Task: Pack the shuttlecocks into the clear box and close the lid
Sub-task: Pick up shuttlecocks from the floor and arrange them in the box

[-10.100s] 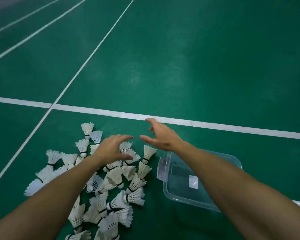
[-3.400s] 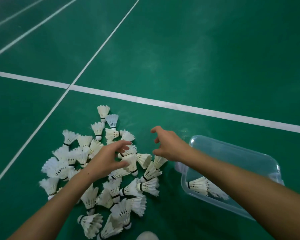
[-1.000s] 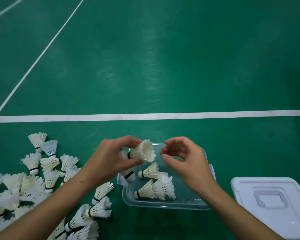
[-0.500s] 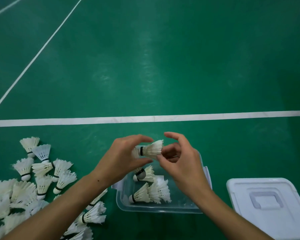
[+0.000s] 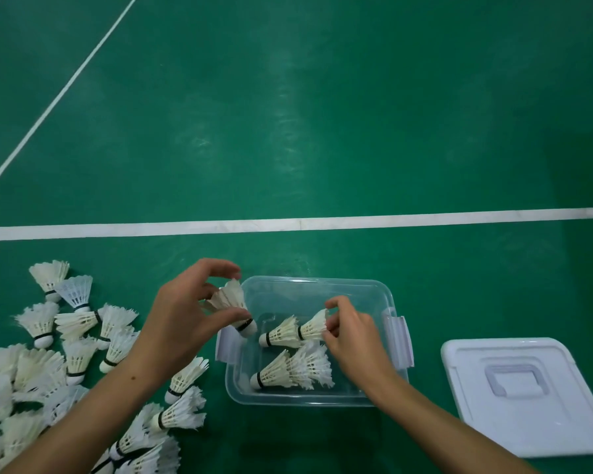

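Inside the clear plastic box [image 5: 374, 400] on the green floor, the right hand [image 5: 348, 331] pinches a white feather shuttlecock [image 5: 310, 328] lying crosswise, cork leftward; the left hand [image 5: 189, 313] grips another shuttlecock [image 5: 231, 304] above the box's left rim.

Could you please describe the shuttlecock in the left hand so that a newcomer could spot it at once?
Find the clear box on the green floor. At its left rim, the left hand pinches one shuttlecock. It alone hangs cork-down in the air.
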A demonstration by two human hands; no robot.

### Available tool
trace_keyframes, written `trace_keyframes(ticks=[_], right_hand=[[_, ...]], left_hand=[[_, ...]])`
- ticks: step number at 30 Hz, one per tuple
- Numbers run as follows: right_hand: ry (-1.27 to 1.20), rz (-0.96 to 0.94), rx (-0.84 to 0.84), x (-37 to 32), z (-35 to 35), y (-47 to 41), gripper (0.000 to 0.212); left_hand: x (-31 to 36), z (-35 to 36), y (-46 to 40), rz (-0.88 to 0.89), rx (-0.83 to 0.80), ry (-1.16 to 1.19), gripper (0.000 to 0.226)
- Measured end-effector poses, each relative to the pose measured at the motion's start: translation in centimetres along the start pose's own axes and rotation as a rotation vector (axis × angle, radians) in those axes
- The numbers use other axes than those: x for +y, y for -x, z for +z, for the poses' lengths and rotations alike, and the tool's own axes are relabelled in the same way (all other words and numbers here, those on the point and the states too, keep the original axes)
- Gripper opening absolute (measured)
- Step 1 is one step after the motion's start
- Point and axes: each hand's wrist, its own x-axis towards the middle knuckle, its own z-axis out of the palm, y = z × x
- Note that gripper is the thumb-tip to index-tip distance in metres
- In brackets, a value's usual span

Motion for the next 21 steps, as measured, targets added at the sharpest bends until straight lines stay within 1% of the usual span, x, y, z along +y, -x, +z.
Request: trace_keyframes(ticks=[4, 6, 9, 12, 13, 14, 16, 18, 20, 21], right_hand=[[-0.072, 0.039, -0.076, -0.1, 1.8, -1.0, 0.048], [-0.097, 0.063, -0.112, -0.3, 2.5, -1.4, 0.049], [-0.138, 0.055, -0.192, -0.8, 2.6, -1.8, 0.049], [-0.076, 0.027, -0.235, -1.3, 0.8, -1.3, 0.045], [-0.040, 0.006, -0.216, -1.6, -0.3, -1.0, 0.044], [-0.062, -0.019, -0.187, -2.1, -1.5, -0.6, 0.042], [-0.269, -0.079, -0.156, -3.4, -4.0, 0.1, 0.040], [-0.473, -0.140, -0.210, -4.8, -5.9, 0.7, 0.050], [-0.567, -0.163, -0.248, -5.5, -6.6, 0.8, 0.061], [-0.582, -0.157, -0.240, -5.7, -6.6, 0.7, 0.065]], left_hand=[[-0.2, 0.0, 0.0, 0.042, 0.002, 0.044, 0.050], [0.0, 0.0, 0.0, 0.072, -0.022, 0.045, 0.046], [0.3, 0.3, -0.1, 0.065, -0.068, 0.099, 0.046], [1.0, 0.8, -0.5, 0.028, -0.162, 0.172, 0.046], [1.3, 0.9, -0.8, 0.021, -0.210, 0.193, 0.047], [1.7, 1.1, -1.0, 0.022, -0.256, 0.209, 0.047], [2.3, 1.5, -1.7, 0.042, -0.325, 0.223, 0.049], [2.9, 1.9, -2.4, 0.068, -0.362, 0.245, 0.052], [3.2, 2.3, -3.2, 0.086, -0.363, 0.276, 0.056], [3.3, 2.5, -3.5, 0.089, -0.355, 0.293, 0.058]])
